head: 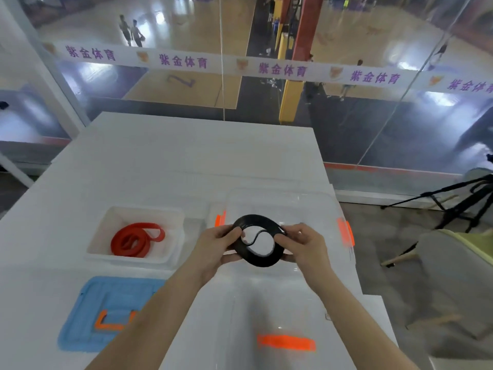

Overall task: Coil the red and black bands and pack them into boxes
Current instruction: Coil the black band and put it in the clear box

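Note:
The black band point(262, 259) is wound into a loose ring, held in the air above a clear box point(282, 201) with orange latches. My left hand point(216, 247) grips the ring's left side, thumb inside the loop. On the right side my right hand point(301, 244) pinches it, fingers curled over the edge. The red band point(136, 240) lies coiled in a white box point(141, 214) to the left.
A blue lid point(106, 297) with an orange handle lies at the front left of the white table point(173, 161). A clear lid with an orange handle point(286, 341) lies at the front. A chair point(453, 252) and a tripod point(458, 198) stand right of the table.

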`<action>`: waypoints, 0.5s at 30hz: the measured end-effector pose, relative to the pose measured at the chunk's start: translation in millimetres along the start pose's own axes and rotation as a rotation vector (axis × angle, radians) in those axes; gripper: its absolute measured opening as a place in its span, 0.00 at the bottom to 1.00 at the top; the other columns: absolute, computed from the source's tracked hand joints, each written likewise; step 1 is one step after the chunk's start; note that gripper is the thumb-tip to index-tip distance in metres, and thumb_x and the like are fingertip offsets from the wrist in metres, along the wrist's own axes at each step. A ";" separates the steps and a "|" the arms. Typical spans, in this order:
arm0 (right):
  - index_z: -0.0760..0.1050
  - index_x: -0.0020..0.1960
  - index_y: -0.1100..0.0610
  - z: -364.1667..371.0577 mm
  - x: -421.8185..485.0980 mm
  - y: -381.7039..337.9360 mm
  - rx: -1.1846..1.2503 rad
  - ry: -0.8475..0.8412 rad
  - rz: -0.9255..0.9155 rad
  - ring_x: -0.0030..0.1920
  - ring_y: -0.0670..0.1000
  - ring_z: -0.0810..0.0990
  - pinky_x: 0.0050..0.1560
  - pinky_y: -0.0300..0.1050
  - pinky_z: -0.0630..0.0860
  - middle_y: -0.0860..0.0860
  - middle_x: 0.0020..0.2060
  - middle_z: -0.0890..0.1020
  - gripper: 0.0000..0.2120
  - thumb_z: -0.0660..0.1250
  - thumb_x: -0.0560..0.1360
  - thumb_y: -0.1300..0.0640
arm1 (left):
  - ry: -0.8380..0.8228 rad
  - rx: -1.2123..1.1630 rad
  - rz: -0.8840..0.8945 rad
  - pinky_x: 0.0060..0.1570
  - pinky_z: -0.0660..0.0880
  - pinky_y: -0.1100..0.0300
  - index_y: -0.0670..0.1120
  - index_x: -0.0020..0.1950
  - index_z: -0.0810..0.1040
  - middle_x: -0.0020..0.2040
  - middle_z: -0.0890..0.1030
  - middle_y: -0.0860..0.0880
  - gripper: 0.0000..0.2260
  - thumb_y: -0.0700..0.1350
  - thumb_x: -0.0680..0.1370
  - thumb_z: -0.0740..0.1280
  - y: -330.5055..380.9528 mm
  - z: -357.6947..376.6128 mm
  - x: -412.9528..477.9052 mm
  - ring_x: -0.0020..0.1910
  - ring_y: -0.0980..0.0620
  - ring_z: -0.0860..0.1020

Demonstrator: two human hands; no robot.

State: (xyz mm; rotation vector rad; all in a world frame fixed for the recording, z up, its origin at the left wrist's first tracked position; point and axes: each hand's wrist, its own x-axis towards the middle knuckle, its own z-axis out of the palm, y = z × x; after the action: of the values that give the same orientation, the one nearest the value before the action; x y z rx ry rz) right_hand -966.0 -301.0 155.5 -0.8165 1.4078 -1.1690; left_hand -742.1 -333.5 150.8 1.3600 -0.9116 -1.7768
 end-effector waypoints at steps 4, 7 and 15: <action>0.81 0.52 0.64 -7.3 69.7 0.6 -0.043 0.020 0.060 0.39 0.54 0.87 0.45 0.54 0.87 0.59 0.43 0.89 0.07 0.77 0.75 0.67 | 0.216 0.333 0.091 0.59 0.83 0.50 0.47 0.62 0.84 0.59 0.85 0.47 0.12 0.48 0.85 0.63 -4.9 -5.2 51.9 0.55 0.49 0.85; 0.82 0.53 0.63 -9.4 122.0 20.3 -0.111 0.002 0.134 0.38 0.56 0.86 0.43 0.54 0.87 0.59 0.42 0.88 0.10 0.78 0.74 0.65 | 0.397 0.814 0.314 0.69 0.72 0.57 0.46 0.73 0.76 0.70 0.79 0.48 0.17 0.46 0.85 0.61 -20.4 -12.9 96.3 0.68 0.49 0.78; 0.79 0.53 0.60 9.9 202.9 111.6 -0.219 -0.026 0.344 0.32 0.55 0.85 0.35 0.47 0.83 0.58 0.40 0.86 0.11 0.78 0.74 0.64 | 0.394 1.422 0.249 0.79 0.61 0.44 0.40 0.84 0.46 0.86 0.44 0.42 0.33 0.55 0.86 0.54 -68.3 -1.7 156.9 0.85 0.41 0.49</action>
State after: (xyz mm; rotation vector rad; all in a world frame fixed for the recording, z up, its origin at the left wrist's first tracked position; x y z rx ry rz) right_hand -980.0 -461.7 -10.9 -0.7008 1.5990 -0.7490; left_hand -778.9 -434.4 17.6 2.1128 -2.1146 -0.4285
